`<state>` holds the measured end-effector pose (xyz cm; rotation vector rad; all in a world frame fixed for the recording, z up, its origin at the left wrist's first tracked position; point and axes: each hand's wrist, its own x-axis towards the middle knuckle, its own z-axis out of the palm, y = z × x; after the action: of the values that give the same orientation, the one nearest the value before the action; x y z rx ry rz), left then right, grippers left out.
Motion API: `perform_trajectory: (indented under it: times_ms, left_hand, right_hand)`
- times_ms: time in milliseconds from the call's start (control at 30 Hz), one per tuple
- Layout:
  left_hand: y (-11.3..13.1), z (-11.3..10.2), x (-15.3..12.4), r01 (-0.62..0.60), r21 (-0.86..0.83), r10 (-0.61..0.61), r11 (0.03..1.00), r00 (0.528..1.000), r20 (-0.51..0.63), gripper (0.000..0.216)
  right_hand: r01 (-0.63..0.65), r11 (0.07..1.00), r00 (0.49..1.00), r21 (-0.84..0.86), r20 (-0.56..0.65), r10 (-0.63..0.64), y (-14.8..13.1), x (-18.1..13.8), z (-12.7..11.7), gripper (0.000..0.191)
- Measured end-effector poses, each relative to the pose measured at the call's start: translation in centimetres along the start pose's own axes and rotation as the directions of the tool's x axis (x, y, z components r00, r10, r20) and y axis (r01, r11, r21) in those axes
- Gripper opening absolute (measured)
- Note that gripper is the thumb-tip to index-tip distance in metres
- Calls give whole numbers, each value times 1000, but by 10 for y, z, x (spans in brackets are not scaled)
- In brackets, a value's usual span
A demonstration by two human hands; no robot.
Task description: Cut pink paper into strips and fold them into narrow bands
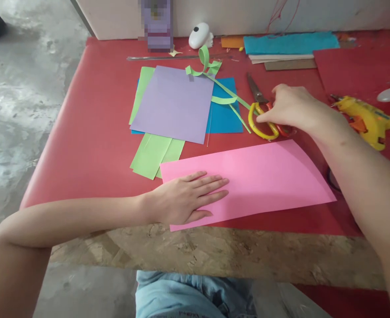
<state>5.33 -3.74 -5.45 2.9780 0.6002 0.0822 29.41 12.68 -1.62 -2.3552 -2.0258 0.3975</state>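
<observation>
Green pieces [151, 154] at left looked already cut on my feed, while the pink sheet [264, 176] on the red table [82, 145], under my flat left hand [193, 198] gripping nothing, seemed uncut as yet. Further right, my right hand [290, 106] touched the scissors [257, 95], though I couldn't tell if it gripped; spotted no containers tbh.
</observation>
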Motion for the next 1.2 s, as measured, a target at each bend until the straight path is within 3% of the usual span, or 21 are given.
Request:
perform_trajectory:
  times_ms: [133,233,300,367,500,667,800,1000,1200]
  left_hand:
    - [1,-1,-1,7,-1,-7,1000,1000,-13,55]
    - [1,-1,-1,4,-4,-4,1000,1000,-9,55]
    - [1,-1,-1,7,-13,-7,1000,1000,2,55]
    - [1,-1,0,16,-25,-16,1000,1000,14,55]
    - [0,-1,1,22,-46,-22,999,1000,4,55]
    - [1,-2,1,17,-81,-15,997,999,32,56]
    - [0,-3,2,17,-101,-14,995,1000,26,56]
    - [-2,-2,2,2,-114,2,994,999,34,55]
    - [-1,-1,2,11,-127,-10,992,1000,9,54]
  right_hand:
    - [-35,986,998,162,-48,43,14,5,-2,46]
    - [-57,920,988,388,-112,109,26,3,-5,33]
    - [-54,827,982,559,-119,145,29,-2,-9,22]
    - [-19,708,984,706,-113,139,28,-10,-14,23]
    - [66,499,996,864,-89,24,11,-42,-16,20]
    - [146,415,971,898,-49,-235,-28,-88,2,23]
    - [308,315,905,898,-175,-387,-64,-98,19,31]
    - [377,379,832,845,-129,-540,-104,-98,30,42]
    - [462,359,771,811,-167,-615,-119,-94,47,38]
